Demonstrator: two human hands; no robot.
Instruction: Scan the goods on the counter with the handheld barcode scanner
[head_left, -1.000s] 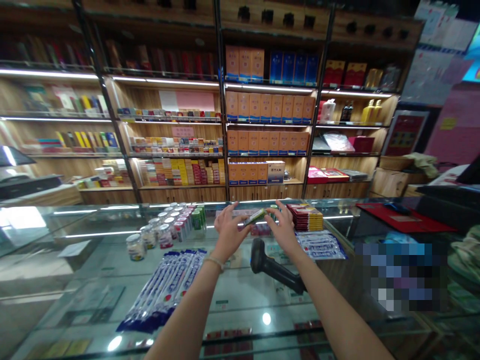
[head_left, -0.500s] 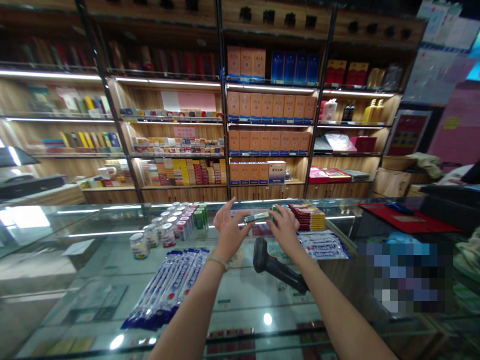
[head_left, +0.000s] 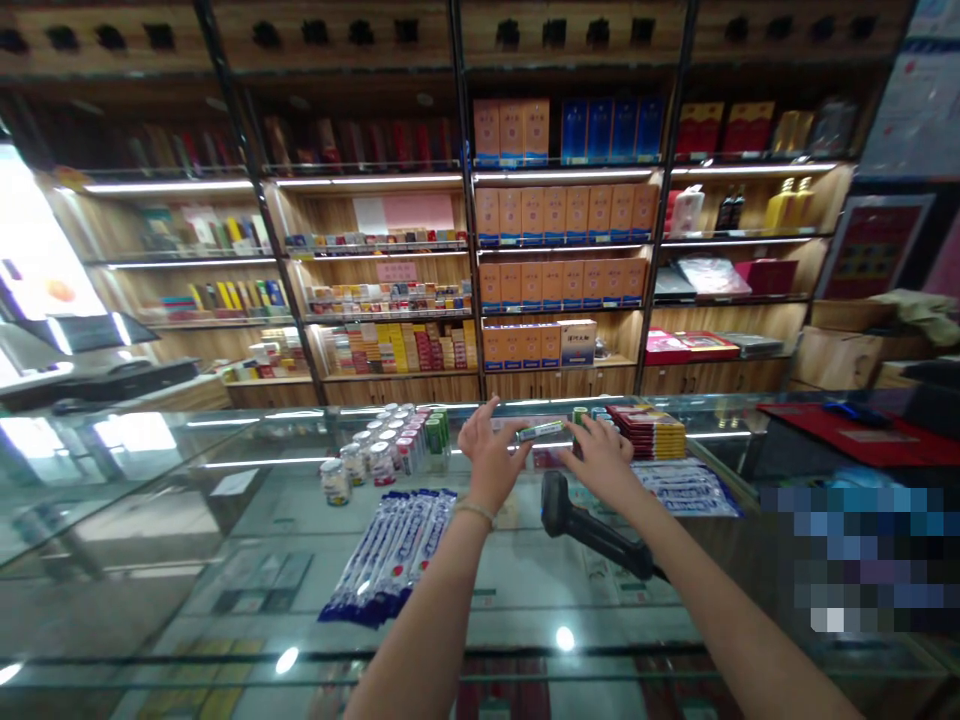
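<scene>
A slim green-and-white pack [head_left: 540, 431], like a stick of gum or candy, is held up level over the glass counter. My left hand [head_left: 491, 455] pinches its left end between thumb and fingers, with a band on the wrist. At its right end are the closed fingertips of my right hand [head_left: 601, 462]. Below the hands a black barcode scanner [head_left: 596, 530] lies on the glass. Behind my right hand stand small green packs [head_left: 579, 414], partly hidden. Blue-and-white long packets [head_left: 394, 550] lie fanned out left of my left forearm.
Rows of small jars [head_left: 335, 482] and green tubes [head_left: 435, 434] stand on the counter at left. Stacked red-and-yellow packs [head_left: 649, 432] and more blue-white packets [head_left: 686, 487] are at right, near a red mat [head_left: 832, 440]. Lit shelves [head_left: 562, 375] with boxes line the back.
The view has swung left, so everything sits further right in the picture. Both hands still hold the slim pack over the counter, in nearly the same pose.
</scene>
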